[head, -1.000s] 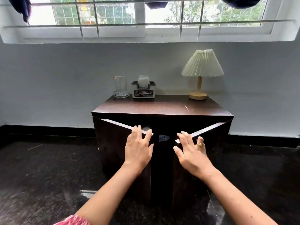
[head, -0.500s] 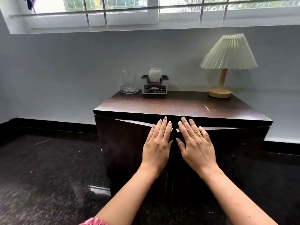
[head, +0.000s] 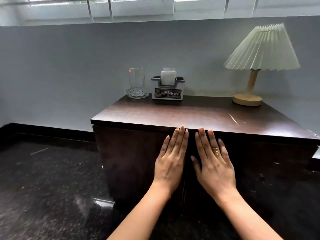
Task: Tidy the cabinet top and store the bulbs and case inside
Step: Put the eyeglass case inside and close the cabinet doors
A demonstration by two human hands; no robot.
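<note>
Hands, left [head: 170, 164] and right [head: 213, 168], lie flat and open on the shut doors [head: 135, 161] at frame centre; press evenly until both seat flush.

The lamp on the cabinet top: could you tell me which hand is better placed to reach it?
Probably the right hand: the lamp stands at the top's back right corner, while the left hand lies flat on the doors nearer the glass.

Cabinet doors [head: 138, 161], ajar a second ago, now flush shut.
</note>
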